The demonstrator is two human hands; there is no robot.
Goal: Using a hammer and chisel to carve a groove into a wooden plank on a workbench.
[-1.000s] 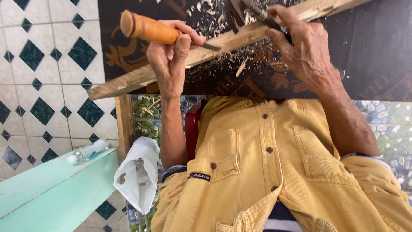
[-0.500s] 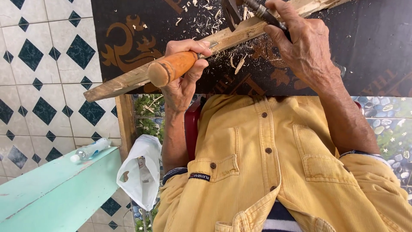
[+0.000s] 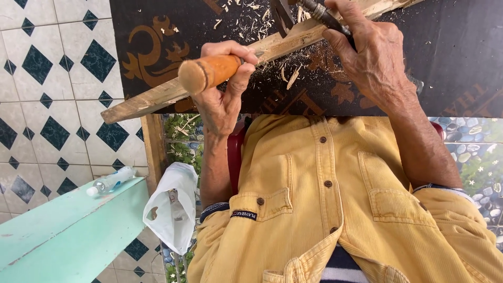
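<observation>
While the orange handle (image 3: 209,73) stood above the strip (image 3: 152,102) at 10 o'clock a second ago, your left hand (image 3: 222,102) has now swung it down across the wood, butt toward you, fist clenched round it. Your right hand (image 3: 372,57), at 1 o'clock, grasps a dark tool (image 3: 319,11) against the strip, which lies slantwise on the black mat (image 3: 461,52) among shavings (image 3: 285,73). The cutting looks under way.

Left hand (image 3: 222,94) grips an orange wooden handle (image 3: 209,73), held against the wood strip (image 3: 157,97). Right hand (image 3: 372,57) holds a dark metal tool (image 3: 322,13) on the strip's far end. Strip lies slantwise across a dark mat (image 3: 461,47); shavings (image 3: 285,73) are scattered around the strip. Below the strip's near end: white bag (image 3: 173,209), plastic bottle (image 3: 110,182) on a green ledge (image 3: 63,230).
</observation>
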